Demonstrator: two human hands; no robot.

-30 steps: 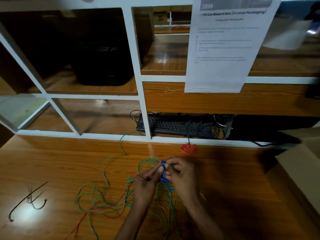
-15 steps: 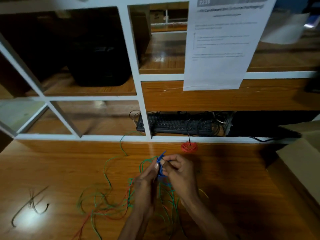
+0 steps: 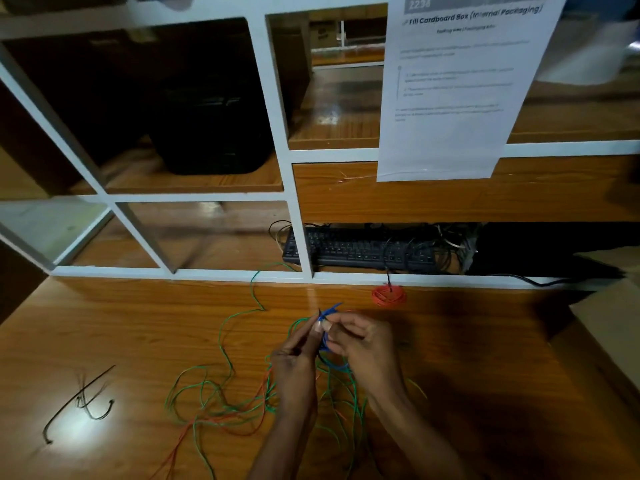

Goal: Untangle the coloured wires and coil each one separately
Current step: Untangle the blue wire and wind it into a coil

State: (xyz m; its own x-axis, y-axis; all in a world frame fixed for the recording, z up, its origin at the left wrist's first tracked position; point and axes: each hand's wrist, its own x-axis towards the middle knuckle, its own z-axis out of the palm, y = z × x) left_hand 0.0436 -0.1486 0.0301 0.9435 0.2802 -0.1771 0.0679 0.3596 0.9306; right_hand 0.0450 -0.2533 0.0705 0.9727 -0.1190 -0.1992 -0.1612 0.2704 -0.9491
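Both hands meet over the wooden table point(image 3: 104, 323) and pinch a small blue wire coil point(image 3: 325, 341) held edge-on between them. My left hand point(image 3: 298, 362) grips its left side; my right hand point(image 3: 360, 344) pinches the top, where a blue wire end point(image 3: 332, 309) sticks up. Below and left of the hands lies a loose tangle of green wire point(image 3: 221, 400) mixed with a red-orange wire point(image 3: 242, 417). A finished red coil point(image 3: 388, 295) lies apart by the shelf's white frame. A yellow wire end point(image 3: 417, 388) shows beside my right forearm.
A bent black wire point(image 3: 83, 400) lies at the table's left. A white shelf frame point(image 3: 301, 216) stands behind, with a black keyboard point(image 3: 360, 251) and cables in the lower bay. A printed sheet point(image 3: 450, 91) hangs above. A cardboard box point(image 3: 609, 306) sits at the right.
The blue coil has been turned from lying flatter between the fingers to standing edge-on, with a wire end now poking up. Both hands stayed in the same spot.
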